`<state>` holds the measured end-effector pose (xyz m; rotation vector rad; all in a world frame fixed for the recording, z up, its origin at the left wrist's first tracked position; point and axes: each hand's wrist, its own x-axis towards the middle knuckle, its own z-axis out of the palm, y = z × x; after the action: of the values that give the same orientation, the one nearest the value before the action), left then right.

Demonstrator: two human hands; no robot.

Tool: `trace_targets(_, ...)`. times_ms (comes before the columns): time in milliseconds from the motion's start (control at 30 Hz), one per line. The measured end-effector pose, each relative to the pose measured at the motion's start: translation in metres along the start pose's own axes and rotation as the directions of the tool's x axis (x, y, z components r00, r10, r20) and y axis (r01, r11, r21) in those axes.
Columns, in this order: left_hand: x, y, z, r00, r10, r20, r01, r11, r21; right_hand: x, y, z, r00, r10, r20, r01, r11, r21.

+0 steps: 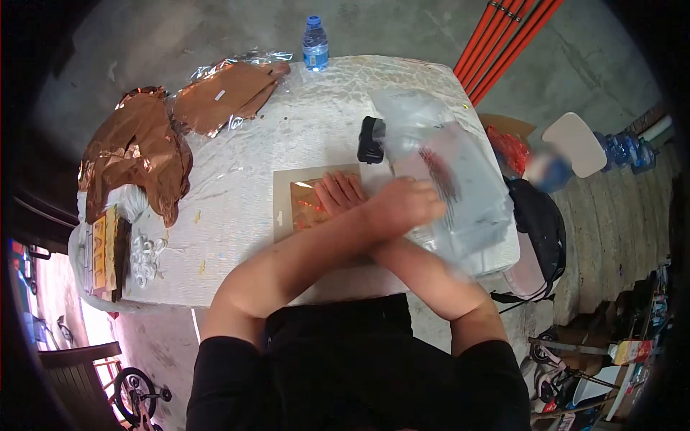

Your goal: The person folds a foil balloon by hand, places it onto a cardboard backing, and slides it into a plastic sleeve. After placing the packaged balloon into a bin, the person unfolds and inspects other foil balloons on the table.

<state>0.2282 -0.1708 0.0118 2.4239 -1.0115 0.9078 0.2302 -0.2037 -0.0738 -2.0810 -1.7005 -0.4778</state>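
Note:
My forearms are crossed, the left one over the right. My left hand (410, 207) is at the near left side of a pile of clear plastic bags (474, 194), fingers curled on a clear plastic bag (433, 164) with red print, which is smeared by motion. My right hand (341, 192) lies with its fingers flat on a flat beige card package (282, 188) with a shiny copper-coloured window (305, 208). Part of that package is hidden beneath my hand and arm. A black case-like object (371, 140) sits just beyond, left of the bag pile.
Copper foil pieces (136, 144) and a bagged foil stack (226, 97) lie on the table's left side. A water bottle (315, 47) stands at the far edge. White ribbon rolls (147, 258) and a yellow box (106, 251) are near left. A black backpack (539, 230) rests right of the table.

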Motion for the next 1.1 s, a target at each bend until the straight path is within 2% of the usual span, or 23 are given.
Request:
trace_targets(67, 0.005, -0.019, 0.003, 1.0, -0.015, 0.004, 0.015, 0.999, 0.048, 0.0, -0.002, -0.002, 0.999, 0.006, 0.047, -0.004, 0.998, -0.055)
trace_targets(100, 0.006, -0.028, 0.003, 0.996, -0.092, 0.009, 0.092, 0.996, 0.013, 0.003, -0.005, -0.011, 0.999, 0.008, 0.046, -0.006, 0.998, -0.056)
trace_targets(133, 0.007, -0.032, 0.003, 0.986, -0.167, 0.022, 0.167, 0.986, -0.024, 0.007, -0.01, -0.025, 0.992, 0.031, 0.119, -0.03, 0.999, -0.015)
trace_targets(167, 0.006, -0.035, 0.001, 0.986, -0.164, 0.024, 0.165, 0.986, -0.027, 0.011, -0.013, -0.035, 0.98, 0.049, 0.195, -0.055, 0.998, 0.023)
trace_targets(233, 0.004, -0.037, -0.006, 0.958, -0.237, 0.164, 0.272, 0.931, -0.245, 0.015, -0.017, -0.041, 0.97, 0.076, 0.229, -0.09, 0.995, 0.051)
trace_targets(267, 0.001, -0.039, -0.006, 0.957, -0.235, 0.17, 0.272, 0.93, -0.246, 0.016, -0.018, -0.041, 0.959, 0.092, 0.267, -0.117, 0.99, 0.079)
trace_targets(367, -0.004, -0.043, -0.006, 0.956, -0.262, 0.135, 0.292, 0.906, -0.306, 0.007, -0.012, -0.018, 0.978, 0.101, 0.18, -0.132, 0.976, 0.173)
trace_targets(433, -0.002, -0.042, -0.011, 0.878, -0.406, 0.252, 0.478, 0.767, -0.428, 0.01, -0.013, -0.022, 0.971, 0.107, 0.216, -0.136, 0.983, 0.124)
trace_targets(467, -0.002, -0.042, -0.011, 0.879, -0.407, 0.249, 0.477, 0.769, -0.426, 0.011, -0.014, -0.023, 0.961, 0.116, 0.251, -0.139, 0.987, 0.076)
trace_targets(500, -0.001, -0.041, -0.012, 0.868, -0.484, 0.112, 0.463, 0.706, -0.536, 0.011, -0.013, -0.025, 0.962, 0.113, 0.25, -0.136, 0.988, 0.075)
trace_targets(533, 0.0, -0.04, -0.014, 0.827, -0.562, -0.017, 0.424, 0.642, -0.639, 0.011, -0.012, -0.026, 0.966, 0.123, 0.227, -0.165, 0.971, 0.175)
trace_targets(567, -0.001, -0.042, -0.017, 0.827, -0.562, -0.017, 0.424, 0.643, -0.638, 0.01, -0.012, -0.028, 0.969, 0.136, 0.206, -0.191, 0.943, 0.274)
trace_targets(600, 0.004, -0.042, -0.03, 0.759, -0.648, -0.064, 0.446, 0.588, -0.674, 0.012, -0.013, -0.034, 0.969, 0.135, 0.207, -0.19, 0.943, 0.274)
trace_targets(633, 0.007, -0.042, -0.045, 0.677, -0.729, -0.106, 0.461, 0.532, -0.711, 0.019, -0.016, -0.045, 0.948, 0.114, 0.298, -0.176, 0.966, 0.192)
trace_targets(667, 0.006, -0.043, -0.061, 0.647, -0.75, -0.14, 0.43, 0.51, -0.744, 0.022, -0.017, -0.051, 0.916, 0.097, 0.388, -0.151, 0.982, 0.11)
trace_targets(700, 0.002, -0.044, -0.08, 0.614, -0.77, -0.173, 0.398, 0.491, -0.775, 0.021, -0.016, -0.049, 0.917, 0.088, 0.39, -0.143, 0.983, 0.113)
trace_targets(767, -0.016, -0.041, -0.121, 0.642, -0.677, -0.361, 0.292, 0.651, -0.701, 0.016, -0.016, -0.039, 0.976, 0.118, 0.184, -0.146, 0.979, 0.145)
trace_targets(833, -0.05, -0.032, -0.166, 0.719, -0.581, -0.382, 0.349, 0.777, -0.524, 0.017, -0.014, -0.034, 0.974, 0.105, 0.203, -0.133, 0.982, 0.134)
trace_targets(900, -0.091, -0.015, -0.206, 0.72, -0.652, -0.239, 0.529, 0.738, -0.419, 0.019, -0.012, -0.034, 0.979, 0.071, 0.19, -0.098, 0.986, 0.138)
trace_targets(933, -0.114, -0.008, -0.222, 0.711, -0.661, -0.241, 0.548, 0.734, -0.401, 0.019, -0.012, -0.035, 0.981, 0.052, 0.187, -0.083, 0.984, 0.16)
trace_targets(1000, -0.164, 0.005, -0.244, 0.562, -0.826, 0.038, 0.771, 0.507, -0.386, 0.018, -0.013, -0.036, 0.966, 0.091, 0.242, -0.116, 0.989, 0.09)
trace_targets(1033, -0.185, 0.013, -0.251, 0.551, -0.834, 0.032, 0.78, 0.501, -0.374, 0.018, -0.014, -0.037, 0.968, 0.077, 0.239, -0.105, 0.989, 0.104)
trace_targets(1100, -0.218, 0.026, -0.259, 0.45, -0.861, 0.238, 0.879, 0.38, -0.289, 0.017, -0.015, -0.038, 0.98, 0.08, 0.18, -0.096, 0.992, 0.079)
